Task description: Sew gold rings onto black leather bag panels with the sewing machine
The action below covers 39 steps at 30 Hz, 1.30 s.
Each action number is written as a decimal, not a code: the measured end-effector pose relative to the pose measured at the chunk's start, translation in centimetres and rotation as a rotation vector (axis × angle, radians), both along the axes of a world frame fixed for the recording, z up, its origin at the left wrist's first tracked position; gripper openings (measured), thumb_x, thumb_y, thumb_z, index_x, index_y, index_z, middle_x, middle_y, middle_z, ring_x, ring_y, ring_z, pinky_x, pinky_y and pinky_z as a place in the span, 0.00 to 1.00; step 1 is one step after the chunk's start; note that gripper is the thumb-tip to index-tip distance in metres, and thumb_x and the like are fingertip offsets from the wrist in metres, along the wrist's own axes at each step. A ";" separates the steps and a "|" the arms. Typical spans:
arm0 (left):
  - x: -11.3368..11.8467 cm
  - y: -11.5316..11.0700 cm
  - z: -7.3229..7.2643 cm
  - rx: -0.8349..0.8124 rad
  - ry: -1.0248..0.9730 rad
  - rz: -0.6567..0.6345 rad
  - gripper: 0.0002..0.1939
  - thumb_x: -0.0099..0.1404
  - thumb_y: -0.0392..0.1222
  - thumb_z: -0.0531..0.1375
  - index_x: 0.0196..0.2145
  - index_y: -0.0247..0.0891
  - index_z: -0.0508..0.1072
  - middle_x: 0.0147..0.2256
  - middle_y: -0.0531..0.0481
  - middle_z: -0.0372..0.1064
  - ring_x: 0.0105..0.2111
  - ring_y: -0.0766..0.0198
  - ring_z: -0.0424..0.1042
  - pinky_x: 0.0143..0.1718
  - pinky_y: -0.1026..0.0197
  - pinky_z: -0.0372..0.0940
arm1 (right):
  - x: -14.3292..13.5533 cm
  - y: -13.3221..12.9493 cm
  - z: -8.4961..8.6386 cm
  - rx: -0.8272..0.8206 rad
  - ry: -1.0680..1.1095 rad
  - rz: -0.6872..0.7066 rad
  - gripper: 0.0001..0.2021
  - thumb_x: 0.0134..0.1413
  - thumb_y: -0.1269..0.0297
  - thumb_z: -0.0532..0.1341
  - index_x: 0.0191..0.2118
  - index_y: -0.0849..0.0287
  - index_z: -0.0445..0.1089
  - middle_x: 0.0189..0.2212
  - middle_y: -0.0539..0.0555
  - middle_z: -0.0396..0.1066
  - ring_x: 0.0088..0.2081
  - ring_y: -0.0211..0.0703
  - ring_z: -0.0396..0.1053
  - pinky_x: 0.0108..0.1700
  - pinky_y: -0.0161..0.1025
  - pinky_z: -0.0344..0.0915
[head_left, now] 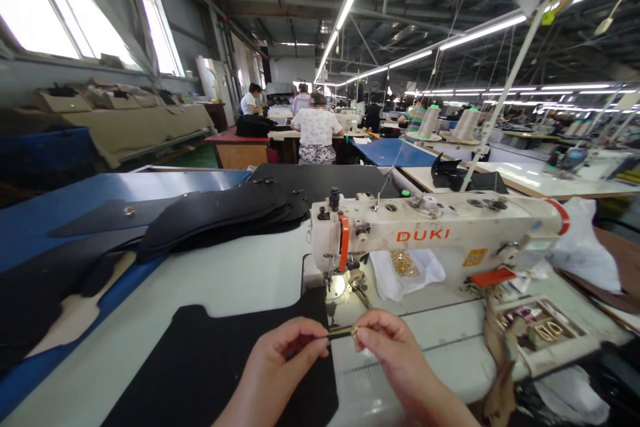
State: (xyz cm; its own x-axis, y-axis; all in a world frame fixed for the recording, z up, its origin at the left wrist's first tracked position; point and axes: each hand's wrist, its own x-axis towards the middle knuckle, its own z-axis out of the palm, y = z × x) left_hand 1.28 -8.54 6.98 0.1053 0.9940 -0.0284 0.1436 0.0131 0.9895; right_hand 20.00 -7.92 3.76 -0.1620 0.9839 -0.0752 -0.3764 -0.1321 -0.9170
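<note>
My left hand [283, 357] is closed, pinching one end of a narrow dark strap [340, 332] between thumb and fingertips. At the strap's other end, the fingers of my right hand [387, 345] pinch a small gold-coloured metal piece [355, 332]; its exact shape is mostly hidden. Both hands are held in front of the sewing machine's needle area. A large black flat panel [240, 353] lies on the table beneath my left hand, its upper corner reaching the needle plate. The white sewing machine [430, 233] stands just beyond, its lamp lit.
Stacked black cut pieces [225, 217] lie at the left. A white bag of gold hardware [405, 265] rests under the machine arm. To the right is a tray [565, 347] of metal fittings, with brown strips [500, 373] hanging beside it. Other people [316, 127] sit at tables ahead.
</note>
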 end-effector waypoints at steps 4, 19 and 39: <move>0.2 0.0 0.2 -0.048 -0.042 -0.005 0.09 0.48 0.46 0.65 0.25 0.38 0.76 0.22 0.51 0.73 0.25 0.62 0.71 0.30 0.64 0.67 | -0.2 0.0 0.5 -0.037 0.039 0.028 0.12 0.34 0.57 0.73 0.24 0.59 0.75 0.19 0.49 0.71 0.24 0.34 0.65 0.32 0.33 0.60; 0.0 0.0 -1.5 -0.351 -0.371 -0.165 0.15 0.44 0.46 0.72 0.26 0.35 0.74 0.22 0.52 0.73 0.22 0.67 0.70 0.29 0.64 0.67 | -0.8 -0.5 -0.7 -0.538 0.590 0.451 0.07 0.41 0.70 0.69 0.26 0.64 0.70 0.21 0.49 0.71 0.23 0.31 0.67 0.30 0.30 0.60; -0.8 -1.6 -0.4 -0.248 -0.187 -0.016 0.13 0.47 0.47 0.67 0.25 0.35 0.73 0.20 0.53 0.70 0.23 0.66 0.69 0.28 0.65 0.63 | -3.0 -2.0 -0.5 -0.109 -0.005 0.076 0.16 0.30 0.54 0.74 0.25 0.60 0.74 0.19 0.50 0.71 0.23 0.36 0.68 0.29 0.34 0.63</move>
State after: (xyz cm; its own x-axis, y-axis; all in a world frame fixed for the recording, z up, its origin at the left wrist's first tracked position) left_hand 0.44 -10.17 6.58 0.1471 0.9574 -0.2486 -0.0380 0.2566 0.9658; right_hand 17.03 -9.95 3.31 -0.2347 0.9549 -0.1819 -0.3567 -0.2586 -0.8977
